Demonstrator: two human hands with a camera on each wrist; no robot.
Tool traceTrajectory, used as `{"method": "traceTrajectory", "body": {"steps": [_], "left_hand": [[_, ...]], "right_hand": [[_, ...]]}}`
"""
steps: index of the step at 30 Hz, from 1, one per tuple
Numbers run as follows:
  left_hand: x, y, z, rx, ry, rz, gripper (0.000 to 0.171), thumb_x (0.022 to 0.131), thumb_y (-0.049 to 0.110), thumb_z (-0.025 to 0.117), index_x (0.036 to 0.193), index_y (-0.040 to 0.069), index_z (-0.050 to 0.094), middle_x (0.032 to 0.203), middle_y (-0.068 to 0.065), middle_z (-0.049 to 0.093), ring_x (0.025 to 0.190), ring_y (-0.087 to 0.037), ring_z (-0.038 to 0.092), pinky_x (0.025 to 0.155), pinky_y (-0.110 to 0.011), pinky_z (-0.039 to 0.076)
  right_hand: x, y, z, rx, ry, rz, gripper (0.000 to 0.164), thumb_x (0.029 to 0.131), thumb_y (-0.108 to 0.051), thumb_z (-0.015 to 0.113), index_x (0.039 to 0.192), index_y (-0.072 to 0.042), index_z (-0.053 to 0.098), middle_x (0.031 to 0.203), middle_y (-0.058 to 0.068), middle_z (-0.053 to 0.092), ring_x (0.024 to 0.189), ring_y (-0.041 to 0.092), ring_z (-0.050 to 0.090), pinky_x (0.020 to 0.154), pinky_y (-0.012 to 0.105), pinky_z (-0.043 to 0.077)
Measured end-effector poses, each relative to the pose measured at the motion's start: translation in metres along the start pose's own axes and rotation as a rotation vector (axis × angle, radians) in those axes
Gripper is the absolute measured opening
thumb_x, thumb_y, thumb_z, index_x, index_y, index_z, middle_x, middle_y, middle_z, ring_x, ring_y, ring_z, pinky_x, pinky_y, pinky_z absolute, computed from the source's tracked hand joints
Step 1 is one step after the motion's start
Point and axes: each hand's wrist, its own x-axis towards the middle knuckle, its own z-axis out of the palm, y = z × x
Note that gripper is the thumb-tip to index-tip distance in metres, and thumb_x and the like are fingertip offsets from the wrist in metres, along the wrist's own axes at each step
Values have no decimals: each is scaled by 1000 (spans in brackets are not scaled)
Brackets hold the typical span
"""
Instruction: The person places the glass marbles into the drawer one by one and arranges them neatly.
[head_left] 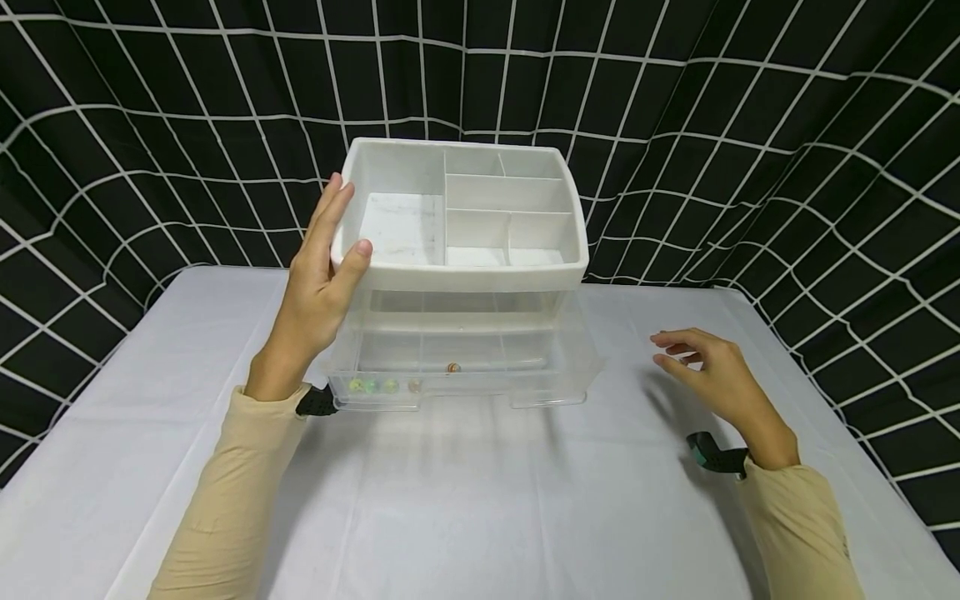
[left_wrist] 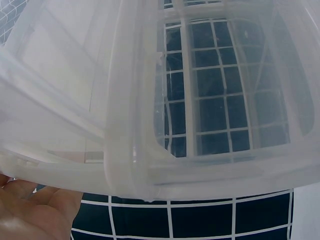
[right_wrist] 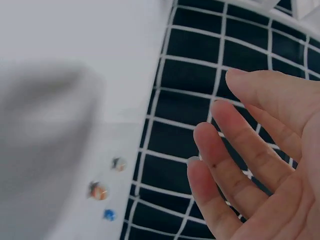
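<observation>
A white storage organizer (head_left: 461, 277) with a divided top tray stands on the table. Below it, a clear drawer (head_left: 480, 383) juts out toward me, with several marbles (head_left: 390, 386) inside, mostly at its front left. My left hand (head_left: 311, 292) rests against the organizer's upper left side, its thumb on the front corner of the rim and the fingers straight along the side. Part of that hand (left_wrist: 37, 212) shows below the translucent wall in the left wrist view. To the right of the drawer, my right hand (head_left: 712, 371) hovers with loosely bent fingers, holding nothing.
In the right wrist view, a few small marbles, among them an orange-and-white marble (right_wrist: 98, 191) and a blue marble (right_wrist: 109, 215), lie on a white surface. A white cloth (head_left: 450, 517) covers the table. Black grid-patterned fabric (head_left: 750, 142) encloses its back and sides.
</observation>
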Motion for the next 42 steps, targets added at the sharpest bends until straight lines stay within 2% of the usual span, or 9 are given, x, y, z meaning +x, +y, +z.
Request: {"method": "traceTrajectory", "body": {"steps": [3, 6, 24, 27, 31, 32, 36, 39, 42], "left_hand": [[0, 0, 0, -1, -1, -2, 58, 101, 9, 49, 155, 7, 31, 166, 4, 18, 153, -8, 17, 123, -40, 24], [0, 0, 0, 1, -2, -2, 58, 101, 9, 49, 155, 7, 31, 166, 4, 18, 153, -8, 17, 123, -40, 24], [0, 1, 1, 5, -2, -2, 58, 101, 8, 49, 155, 7, 31, 166, 4, 19, 153, -8, 17, 123, -39, 24], [0, 1, 0, 9, 1, 0, 58, 101, 8, 50, 155, 7, 31, 166, 4, 19, 153, -8, 18, 123, -39, 24], [1, 1, 0, 2, 2, -4, 58, 100, 8, 50, 155, 6, 31, 166, 4, 20, 153, -9, 18, 123, -40, 25], [0, 1, 0, -1, 1, -7, 58, 101, 8, 49, 155, 6, 31, 166, 5, 19, 153, -9, 18, 123, -40, 25], [0, 1, 0, -7, 1, -11, 58, 101, 8, 49, 155, 7, 31, 166, 6, 19, 153, -8, 18, 123, -40, 25], [0, 1, 0, -8, 3, -7, 58, 101, 8, 49, 155, 8, 31, 166, 5, 20, 153, -8, 18, 123, -39, 24], [0, 1, 0, -7, 3, -1, 58, 100, 8, 49, 155, 7, 31, 166, 4, 19, 153, -8, 17, 124, -38, 23]], "right_hand": [[-1, 7, 1, 5, -3, 5, 24, 89, -11, 73, 112, -2, 72, 115, 18, 71, 90, -17, 51, 76, 6, 46], [-2, 11, 3, 3, 6, 2, 24, 89, -9, 73, 111, -1, 72, 115, 19, 71, 90, -23, 47, 76, 5, 46], [-8, 34, 5, -40, 34, 42, 25, 86, -4, 73, 111, 1, 72, 99, 20, 70, 86, -21, 44, 71, 9, 48], [-9, 37, 5, -56, 30, 54, 25, 86, -4, 73, 111, 1, 72, 103, 22, 70, 87, -5, 55, 70, 9, 47], [-10, 42, 6, -64, 19, 67, 25, 87, -4, 72, 111, 3, 71, 109, 26, 68, 93, 31, 63, 69, 11, 47], [-10, 43, 6, -63, 14, 72, 26, 87, -3, 71, 112, 4, 71, 110, 27, 67, 94, 35, 63, 69, 14, 48], [-12, 45, 7, -73, -8, 108, 28, 89, -4, 70, 115, 6, 68, 115, 31, 64, 98, 44, 63, 75, 37, 57], [-13, 45, 7, -91, -43, 146, 31, 90, -5, 69, 118, 7, 66, 118, 33, 61, 102, 48, 62, 81, 56, 54], [-13, 46, 8, -102, -82, 182, 32, 91, -6, 67, 120, 8, 65, 122, 35, 58, 105, 53, 60, 83, 62, 52]]}}
